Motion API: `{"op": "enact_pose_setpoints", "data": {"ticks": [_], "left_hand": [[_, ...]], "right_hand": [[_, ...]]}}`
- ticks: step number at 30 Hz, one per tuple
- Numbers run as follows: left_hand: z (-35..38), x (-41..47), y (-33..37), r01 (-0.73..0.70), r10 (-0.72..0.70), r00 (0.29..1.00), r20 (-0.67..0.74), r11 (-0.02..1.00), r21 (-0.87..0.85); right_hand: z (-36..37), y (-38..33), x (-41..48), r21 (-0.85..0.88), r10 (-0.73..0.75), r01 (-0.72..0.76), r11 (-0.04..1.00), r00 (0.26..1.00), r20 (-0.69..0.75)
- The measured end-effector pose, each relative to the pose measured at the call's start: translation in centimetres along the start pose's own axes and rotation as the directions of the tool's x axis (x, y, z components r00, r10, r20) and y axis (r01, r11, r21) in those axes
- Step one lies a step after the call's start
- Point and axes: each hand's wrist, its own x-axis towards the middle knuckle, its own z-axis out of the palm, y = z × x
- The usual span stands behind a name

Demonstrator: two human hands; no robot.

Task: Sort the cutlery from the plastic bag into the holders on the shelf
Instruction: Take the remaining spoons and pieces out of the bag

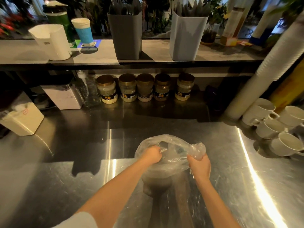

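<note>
A clear plastic bag (171,150) lies on the steel bench (65,162). The left hand (152,154) is closed on dark cutlery (162,145) inside the bag's mouth; the right hand (199,167) clutches the bunched end of the bag. On the shelf (98,53) above stand a dark grey holder (125,35) with forks and a light grey holder (186,37) with knives, well apart. Five jars (144,87) line up under the shelf. White cups (278,127) cluster at the right.

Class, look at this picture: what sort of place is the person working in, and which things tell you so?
Probably a café or restaurant service counter. The steel worktop, the white cups beside a tall stack of paper cups, and the two cutlery holders on the shelf all suggest it.
</note>
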Motion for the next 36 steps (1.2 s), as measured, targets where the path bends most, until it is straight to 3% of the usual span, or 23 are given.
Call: {"op": "enact_pose_setpoints", "data": {"ticks": [7,11,14,18,21,26,28,31,33,36], "left_hand": [[0.6,2.2,-1.0,0.173,-0.178,0.984,0.01,0.964,0.201],[1.0,3.1,-1.0,0.231,-0.233,0.972,0.027,0.97,0.075],[2.0,5.2,-1.9,0.244,-0.245,0.969,0.009,0.967,0.072],[1.3,4.0,-1.9,0.042,-0.05,0.997,0.059,0.991,0.129],[1.7,3.6,-1.9,-0.048,0.061,0.996,-0.065,0.981,0.19],[1.6,2.8,-2.5,-0.161,0.175,0.984,-0.019,0.938,0.308],[1.2,2.8,-2.5,-0.158,0.168,0.986,0.001,0.931,0.329],[0.3,2.3,-3.0,-0.259,0.276,0.961,-0.013,0.919,0.297],[-0.7,1.5,-3.0,-0.356,0.346,0.934,0.093,0.871,0.339],[-1.7,1.1,-3.0,-0.401,0.342,0.913,0.221,0.849,0.343]], "right_hand": [[-1.1,0.9,1.7,0.04,0.087,-0.087,0.995,0.996,-0.009],[-1.1,1.2,2.2,0.046,0.101,-0.101,0.994,0.995,0.013],[-0.9,1.3,2.6,0.046,0.102,-0.103,0.994,0.995,0.016],[-0.4,1.5,2.8,0.033,0.097,-0.098,0.995,0.995,0.029],[0.0,1.7,2.8,0.038,0.092,-0.094,0.995,0.995,0.032],[-0.2,1.8,2.6,0.075,0.115,-0.115,0.99,0.993,0.007],[-0.3,1.8,2.8,0.098,0.125,-0.124,0.987,0.992,-0.005],[-0.3,1.6,2.8,0.117,0.134,-0.132,0.984,0.991,-0.009],[-0.2,1.4,2.7,0.127,0.125,-0.123,0.984,0.992,-0.009],[0.1,1.1,2.6,0.159,0.126,-0.119,0.98,0.992,-0.033]]}}
